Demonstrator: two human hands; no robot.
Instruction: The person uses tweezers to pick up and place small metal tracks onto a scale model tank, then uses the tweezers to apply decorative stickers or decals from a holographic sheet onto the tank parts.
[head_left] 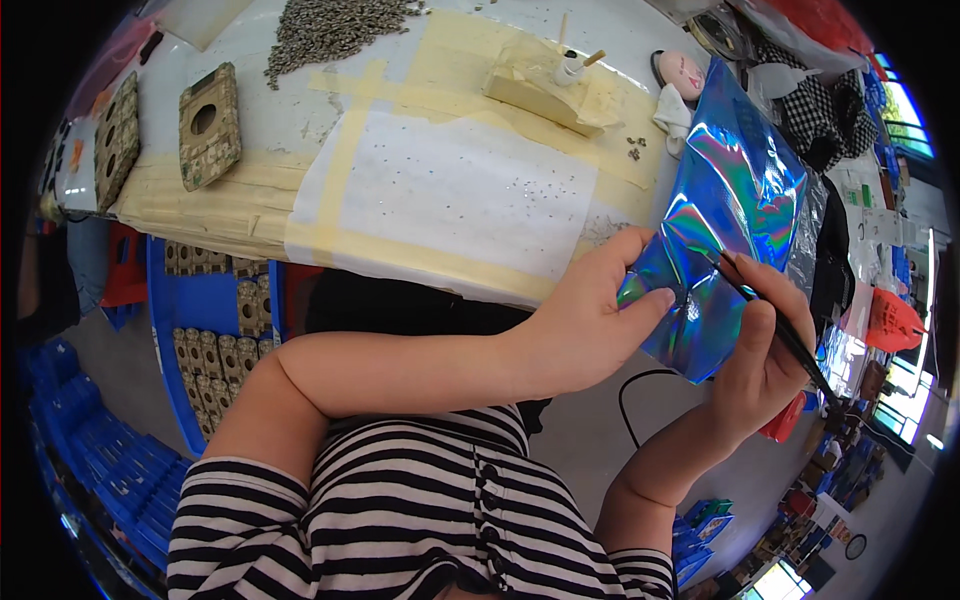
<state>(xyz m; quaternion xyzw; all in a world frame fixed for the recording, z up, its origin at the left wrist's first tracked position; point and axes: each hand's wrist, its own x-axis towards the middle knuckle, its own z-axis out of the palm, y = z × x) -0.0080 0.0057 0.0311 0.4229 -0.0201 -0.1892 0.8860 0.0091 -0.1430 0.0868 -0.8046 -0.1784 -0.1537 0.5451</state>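
Centrally, left hand [585, 325] pinches the iridescent foil pouch [725, 215] by its near corner, right of the table [250, 210]; right hand [755, 355] grips a dark tool [780, 330] against it. Likely light, limp, slippery: best held at edges.

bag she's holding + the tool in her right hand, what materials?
Bag: looks like thin plastic film with a glossy holographic finish; blue-green rainbow sheen, creases. Tool: thin, dark, glossy; could be metal or plastic, too small to tell.

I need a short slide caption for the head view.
Left hand holds an iridescent foil bag; right hand holds tweezers.
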